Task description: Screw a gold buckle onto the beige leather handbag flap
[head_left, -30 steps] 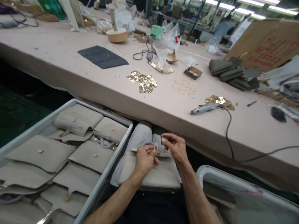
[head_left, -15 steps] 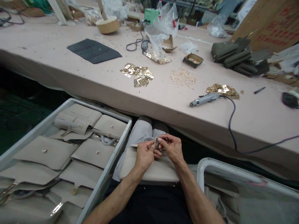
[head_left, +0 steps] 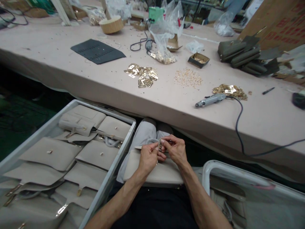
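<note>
On my lap lies a beige handbag (head_left: 140, 165), its grey handle loop (head_left: 152, 140) showing just beyond my fingers. My left hand (head_left: 149, 156) is closed, pinching the end of the bag's strap tab with a small gold metal plate (head_left: 160, 145) on it. From the other side my right hand (head_left: 175, 149) grips the same plate between thumb and fingers. Both hands meet above the bag, and the fingers cover part of the plate. How the plate sits on the tab is too small to tell.
A white crate (head_left: 105, 182) of beige bags stands at my left, another crate (head_left: 206, 178) at my right. On the table lie an electric screwdriver (head_left: 211, 100) with its cord, gold plates (head_left: 142, 75), small screws (head_left: 188, 78), more gold parts (head_left: 230, 91) and a dark sheet (head_left: 97, 51).
The view has shifted slightly, so the table things appear a little farther right. Both hands keep their pinch on the gold plate with hardly any movement.
</note>
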`<state>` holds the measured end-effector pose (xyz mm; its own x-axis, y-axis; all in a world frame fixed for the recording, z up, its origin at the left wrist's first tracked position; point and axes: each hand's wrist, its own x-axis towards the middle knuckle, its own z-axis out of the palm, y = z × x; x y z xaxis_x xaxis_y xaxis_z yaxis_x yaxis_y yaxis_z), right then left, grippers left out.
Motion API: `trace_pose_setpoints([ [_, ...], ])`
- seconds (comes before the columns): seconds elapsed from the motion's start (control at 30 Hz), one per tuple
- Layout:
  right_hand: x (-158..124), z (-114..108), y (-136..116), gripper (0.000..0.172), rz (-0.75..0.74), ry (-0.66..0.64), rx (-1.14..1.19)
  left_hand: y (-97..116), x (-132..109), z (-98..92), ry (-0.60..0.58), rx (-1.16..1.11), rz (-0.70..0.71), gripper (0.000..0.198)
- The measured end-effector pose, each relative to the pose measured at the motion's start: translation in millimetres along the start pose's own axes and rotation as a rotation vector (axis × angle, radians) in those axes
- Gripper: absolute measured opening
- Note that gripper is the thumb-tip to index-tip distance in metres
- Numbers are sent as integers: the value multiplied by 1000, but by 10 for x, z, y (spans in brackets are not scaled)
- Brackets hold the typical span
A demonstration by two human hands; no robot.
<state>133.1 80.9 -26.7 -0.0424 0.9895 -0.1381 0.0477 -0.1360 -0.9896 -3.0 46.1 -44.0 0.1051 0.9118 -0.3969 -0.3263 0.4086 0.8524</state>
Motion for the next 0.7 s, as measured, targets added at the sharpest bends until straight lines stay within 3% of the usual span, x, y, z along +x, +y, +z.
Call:
trace_pose_setpoints([
  [0.7, -43, 31, 81, 25, -28, 26, -56, -13, -36, -28, -14, 64, 18, 34],
])
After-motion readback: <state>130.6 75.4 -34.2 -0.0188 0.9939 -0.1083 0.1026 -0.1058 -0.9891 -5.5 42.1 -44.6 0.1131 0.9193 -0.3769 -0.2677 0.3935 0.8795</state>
